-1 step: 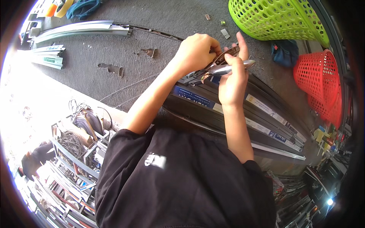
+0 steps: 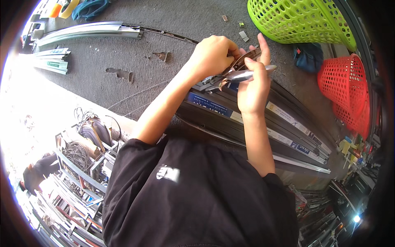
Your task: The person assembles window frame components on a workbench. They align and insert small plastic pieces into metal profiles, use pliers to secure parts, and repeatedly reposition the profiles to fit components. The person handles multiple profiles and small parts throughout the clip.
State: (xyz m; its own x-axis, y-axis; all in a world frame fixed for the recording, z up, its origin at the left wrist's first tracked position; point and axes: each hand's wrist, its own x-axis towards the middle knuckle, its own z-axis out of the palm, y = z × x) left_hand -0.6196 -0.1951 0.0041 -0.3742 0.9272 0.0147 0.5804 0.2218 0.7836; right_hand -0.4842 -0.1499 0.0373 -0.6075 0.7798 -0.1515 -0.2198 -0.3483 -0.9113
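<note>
In my right hand (image 2: 252, 92) lies a pair of shiny metal pliers (image 2: 240, 75). The thumb rests along the near handle, and the fingers reach behind the far one. The handles are spread, with the jaw end pointing left and toward me. My left hand (image 2: 210, 55) is closed just left of the far handle, fingertips bent down. What its fingers pinch is hidden behind the hand. Directly under the pliers are the ends of several dark metal profiles (image 2: 230, 99) with blue and white label strips, which run off to the near right.
A green perforated basket (image 2: 302, 20) and red baskets (image 2: 343, 80) stand at the right, with dark blue cloth (image 2: 308, 57) between. Silver profiles (image 2: 88, 35) lie at the far left on torn grey carpet (image 2: 164, 70). Coiled cable (image 2: 92, 127) sits in a rack at the near left.
My right hand and the pliers have shifted very slightly to the right. The left hand stays nearly in place.
</note>
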